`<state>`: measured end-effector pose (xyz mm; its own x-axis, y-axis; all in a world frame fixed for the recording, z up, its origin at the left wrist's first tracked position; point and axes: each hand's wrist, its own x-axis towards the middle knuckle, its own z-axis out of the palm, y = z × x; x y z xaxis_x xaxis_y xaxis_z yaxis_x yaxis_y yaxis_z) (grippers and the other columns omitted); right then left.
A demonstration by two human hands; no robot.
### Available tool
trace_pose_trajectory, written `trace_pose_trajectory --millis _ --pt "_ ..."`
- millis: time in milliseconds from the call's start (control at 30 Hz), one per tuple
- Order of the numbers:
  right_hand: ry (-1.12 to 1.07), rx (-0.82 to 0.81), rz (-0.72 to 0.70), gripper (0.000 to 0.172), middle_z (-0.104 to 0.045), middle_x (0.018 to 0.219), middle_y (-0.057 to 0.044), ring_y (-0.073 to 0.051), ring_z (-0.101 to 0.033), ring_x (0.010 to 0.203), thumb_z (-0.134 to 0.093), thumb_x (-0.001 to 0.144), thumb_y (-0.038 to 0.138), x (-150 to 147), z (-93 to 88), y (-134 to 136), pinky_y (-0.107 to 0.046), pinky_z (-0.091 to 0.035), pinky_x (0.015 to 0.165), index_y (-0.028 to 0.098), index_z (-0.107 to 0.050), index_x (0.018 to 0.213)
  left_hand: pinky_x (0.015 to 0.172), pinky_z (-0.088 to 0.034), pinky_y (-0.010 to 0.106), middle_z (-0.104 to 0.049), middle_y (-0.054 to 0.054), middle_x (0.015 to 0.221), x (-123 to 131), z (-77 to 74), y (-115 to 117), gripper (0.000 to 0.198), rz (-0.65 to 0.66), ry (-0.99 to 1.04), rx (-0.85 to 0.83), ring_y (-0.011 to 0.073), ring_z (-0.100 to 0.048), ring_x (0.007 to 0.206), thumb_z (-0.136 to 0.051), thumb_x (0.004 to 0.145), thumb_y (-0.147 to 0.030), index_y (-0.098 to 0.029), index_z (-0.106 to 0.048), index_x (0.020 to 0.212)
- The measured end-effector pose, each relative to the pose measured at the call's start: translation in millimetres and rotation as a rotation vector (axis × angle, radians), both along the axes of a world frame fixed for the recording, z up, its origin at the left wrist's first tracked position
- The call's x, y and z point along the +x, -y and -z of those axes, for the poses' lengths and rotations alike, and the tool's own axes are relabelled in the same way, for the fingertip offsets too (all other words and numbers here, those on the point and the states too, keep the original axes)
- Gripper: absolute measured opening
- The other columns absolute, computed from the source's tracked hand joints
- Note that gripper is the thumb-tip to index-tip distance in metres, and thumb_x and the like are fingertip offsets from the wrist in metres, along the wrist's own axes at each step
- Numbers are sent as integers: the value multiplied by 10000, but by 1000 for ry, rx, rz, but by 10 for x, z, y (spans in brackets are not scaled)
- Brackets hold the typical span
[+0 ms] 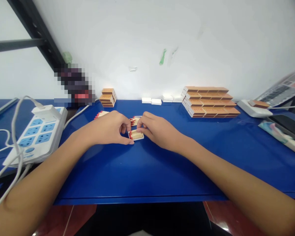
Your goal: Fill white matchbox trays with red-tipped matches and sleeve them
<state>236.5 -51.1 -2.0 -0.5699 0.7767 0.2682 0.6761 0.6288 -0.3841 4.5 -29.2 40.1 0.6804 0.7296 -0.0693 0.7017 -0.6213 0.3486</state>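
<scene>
A small white matchbox tray [140, 138] filled with red-tipped matches [134, 134] lies on the blue table between my hands. My left hand [109, 127] curls around the tray's left end, with the thumb at its near edge and the fingers at the far side. Over the tray's right end, my right hand [158, 131] is closed in a pinch, its fingertips at the matches; whatever lies between them is too small to make out. Loose matches [135, 120] lie just behind the tray. More matches [101, 114] show beyond my left hand, partly hidden by it.
Several white trays [156, 102] stand along the wall. Orange-brown matchboxes are stacked in a short pile [108, 97] at back left and a large stepped stack [210, 102] at back right. A power strip [41, 131] with cables is left; a phone [287, 124] lies right.
</scene>
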Motion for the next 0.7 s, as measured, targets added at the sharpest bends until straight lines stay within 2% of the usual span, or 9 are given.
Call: trace_pose_trajectory --millis 133,267,400,533,700 --pt "-11 -8 -10 105 -578 1003 -43 -156 -513 778 -563 1057 233 -12 31 -17 -288 -351 705 192 -641 1001 616 -433 271 -732 11 779 3 -15 11 339 -3 1 -11 168 -659 709 -829 752 -531 -210 -768 839" --pt "-66 39 43 131 -579 1001 -41 -161 -536 807 -543 1062 234 76 97 -158 -287 -372 722 191 -665 1085 627 -459 271 -741 20 802 9 -46 40 356 -10 2 -44 176 -671 729 -846 731 -537 -210 -779 853" --pt "-18 32 30 171 -567 1030 -49 -171 -559 839 -558 1058 271 109 203 -274 -290 -392 740 199 -680 1153 627 -464 273 -745 25 810 17 -77 68 346 -13 1 -68 178 -676 733 -848 723 -522 -204 -779 842" --pt "-14 29 26 159 -564 1037 -47 -166 -558 827 -558 1056 271 91 241 -289 -289 -398 747 205 -690 1117 624 -464 277 -743 27 809 16 -79 68 362 -23 0 -71 183 -678 734 -842 724 -533 -202 -778 855" --pt "-11 14 46 97 -564 1000 -35 -162 -533 794 -593 1039 251 82 193 -256 -286 -385 730 206 -677 1053 615 -461 281 -736 17 799 14 -59 58 374 -15 -5 -53 178 -670 721 -845 722 -541 -205 -771 867"
